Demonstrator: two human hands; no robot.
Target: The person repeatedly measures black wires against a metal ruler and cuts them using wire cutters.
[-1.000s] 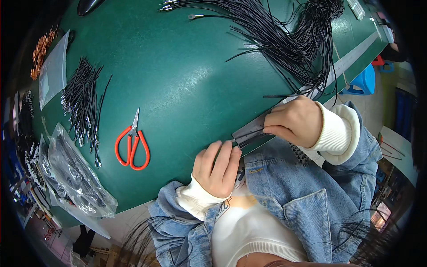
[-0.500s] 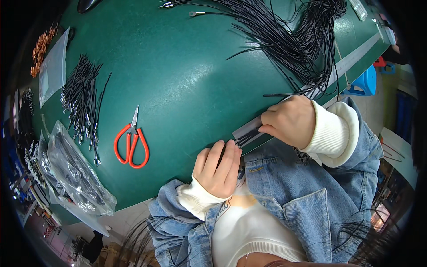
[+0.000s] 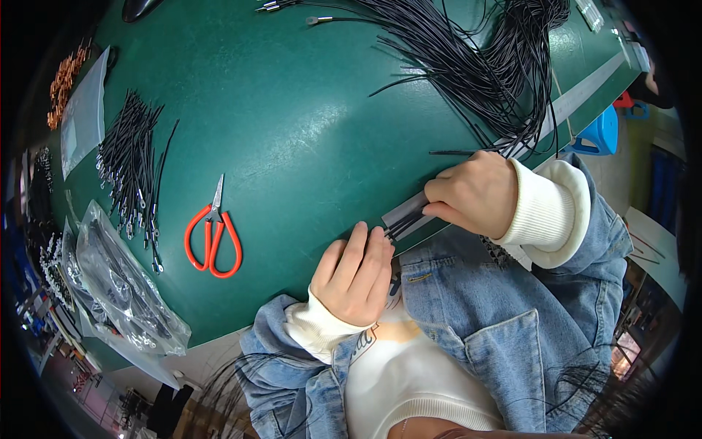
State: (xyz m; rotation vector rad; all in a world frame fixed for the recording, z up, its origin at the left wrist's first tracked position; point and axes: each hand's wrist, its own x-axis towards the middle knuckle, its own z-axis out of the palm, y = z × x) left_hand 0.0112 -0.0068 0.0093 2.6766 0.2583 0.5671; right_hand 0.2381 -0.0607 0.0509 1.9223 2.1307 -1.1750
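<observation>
Close to the table's near edge, a few thin black wires (image 3: 404, 224) stretch between my two hands, lying along a grey metal ruler (image 3: 401, 211). My right hand (image 3: 474, 192) is closed round them, thumb and curled forefinger pinching. At their other ends is my left hand (image 3: 354, 272), fingers held together with the tips at the wires; its thumb is hidden. Behind my right hand lies a large loose bundle of black wires (image 3: 504, 66), partly across the ruler. Red-handled scissors (image 3: 212, 238) rest on the table to the left, blades pointing away.
A pile of short black wires with metal ring ends (image 3: 131, 157) lies left on the green table (image 3: 285, 95). Near it are clear plastic bags (image 3: 124, 278), a flat bag (image 3: 84, 113) and copper-coloured parts (image 3: 67, 80). A blue stool (image 3: 601, 133) stands beyond the right edge.
My left hand has shifted slightly left, its fingertips a little farther from the right hand. The right hand stays closed on the wires, almost in place. The whole view has moved slightly.
</observation>
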